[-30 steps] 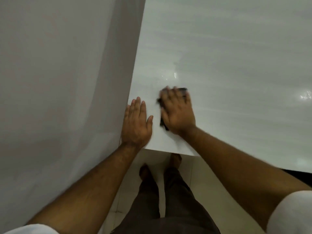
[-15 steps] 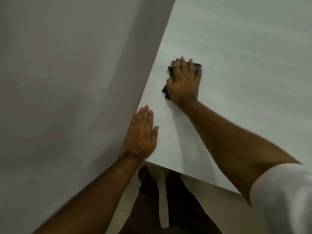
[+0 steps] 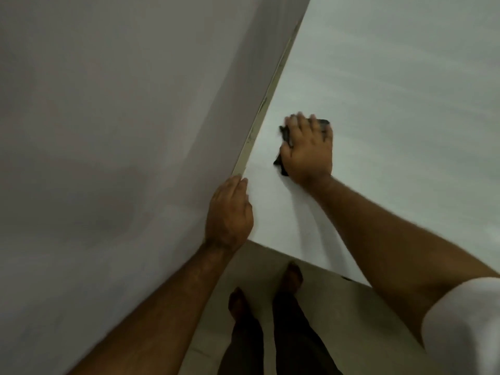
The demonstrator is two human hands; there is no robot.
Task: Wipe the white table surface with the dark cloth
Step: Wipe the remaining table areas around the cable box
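Feet on the floor right at the counter's near edge. Left hand lies flat w/ fingers straight, planted on the near-left corner of the counter, just beside the wall; holds nothing, looks like a brace. Further out, right hand is spread wide, palm down, pressing the cloth flat onto the counter. Cloth mostly hidden under the palm; dark bits show at the thumb side & past the fingertips. It sits near the wall seam, not touching it.

Step in hand, I'd say: wiping the left strip. To do it well: keep even palm pressure, overlap passes, run the cloth close along the seam where dirt likely collects. Cloth is bunched, so refold if it rolls. Far & right parts of the counter prob. need doing too.
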